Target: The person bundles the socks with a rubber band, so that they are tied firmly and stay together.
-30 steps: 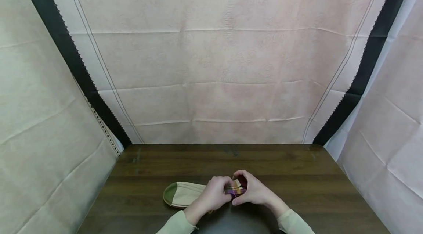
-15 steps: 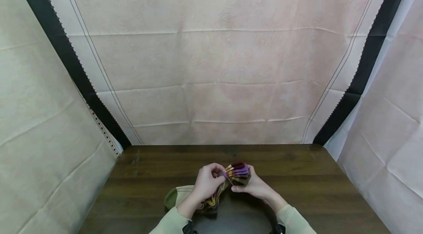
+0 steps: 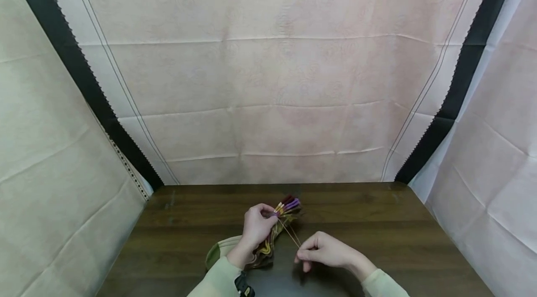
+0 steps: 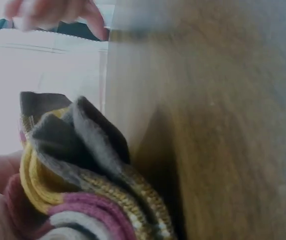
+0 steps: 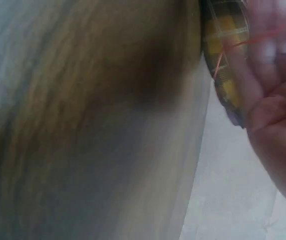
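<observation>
My left hand (image 3: 257, 228) pinches a bundle of pleated, striped plaid cloth (image 3: 289, 204) at its gathered middle, over the table. One end fans out in maroon, purple and yellow; the other end hangs down by the forearm. Grey, yellow and magenta folds of the cloth (image 4: 97, 200) fill the lower left wrist view. My right hand (image 3: 327, 252), lower and to the right, pinches a thin stretched band (image 3: 290, 231), whose two strands run up to the bundle. In the right wrist view the band (image 5: 263, 37) looks orange-red. Whether it wraps fully round the cloth cannot be seen.
A cream slipper-shaped item with a green end (image 3: 213, 256) lies on the wooden table (image 3: 356, 208), partly hidden behind the left arm. Pale fabric walls (image 3: 272, 78) rise at the back and both sides.
My right hand has let go of the fanned cloth end and moved down and right, drawing out the band. The left hand has lifted the bundle up and to the left.
</observation>
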Demonstrator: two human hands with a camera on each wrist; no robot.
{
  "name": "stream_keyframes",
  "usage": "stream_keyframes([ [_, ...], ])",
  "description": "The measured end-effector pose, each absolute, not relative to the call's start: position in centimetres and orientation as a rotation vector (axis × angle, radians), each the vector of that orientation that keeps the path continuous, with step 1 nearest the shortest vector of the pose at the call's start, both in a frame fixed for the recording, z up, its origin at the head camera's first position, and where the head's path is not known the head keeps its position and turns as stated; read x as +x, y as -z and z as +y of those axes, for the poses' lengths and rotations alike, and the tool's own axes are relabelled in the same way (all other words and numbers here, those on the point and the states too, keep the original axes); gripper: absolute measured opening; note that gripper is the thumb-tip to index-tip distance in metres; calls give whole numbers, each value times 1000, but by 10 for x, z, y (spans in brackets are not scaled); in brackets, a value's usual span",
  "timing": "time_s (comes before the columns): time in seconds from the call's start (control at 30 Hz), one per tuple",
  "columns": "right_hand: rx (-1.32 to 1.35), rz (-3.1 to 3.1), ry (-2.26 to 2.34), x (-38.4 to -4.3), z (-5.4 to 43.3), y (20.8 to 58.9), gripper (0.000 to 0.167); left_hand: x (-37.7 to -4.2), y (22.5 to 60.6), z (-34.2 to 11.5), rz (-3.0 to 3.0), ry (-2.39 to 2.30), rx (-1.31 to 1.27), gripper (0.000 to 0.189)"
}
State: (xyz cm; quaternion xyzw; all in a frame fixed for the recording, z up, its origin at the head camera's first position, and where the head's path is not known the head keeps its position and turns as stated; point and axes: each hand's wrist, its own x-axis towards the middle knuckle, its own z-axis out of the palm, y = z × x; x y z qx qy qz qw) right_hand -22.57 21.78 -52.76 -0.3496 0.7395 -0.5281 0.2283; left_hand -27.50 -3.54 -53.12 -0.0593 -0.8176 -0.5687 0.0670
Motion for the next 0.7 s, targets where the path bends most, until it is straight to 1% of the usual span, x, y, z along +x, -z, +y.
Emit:
stream_keyframes([
  [0.07,-946,1981,1583,-222,216,528,26,-277,533,-36,-2464,1738,-145,10],
  [0.17,-760,1794,1901,-214,206,527,31,-282,533,-39,-2454,1767,-86,10],
  [0.27,-487,1419,2229,-208,185,525,43,-286,532,-43,-2431,1771,-12,11],
  [0.37,-246,1079,2442,-208,166,523,61,-290,532,-47,-2397,1768,88,12],
  [0.4,-184,1019,2492,-210,161,523,65,-291,533,-47,-2383,1765,112,12],
  [0.47,-78,959,2571,-216,156,524,67,-292,535,-48,-2359,1763,151,11],
  [0.6,27,889,2623,-230,155,526,70,-290,537,-45,-2313,1753,87,10],
  [0.7,-17,779,2545,-238,163,527,84,-286,537,-44,-2302,1743,20,10],
])
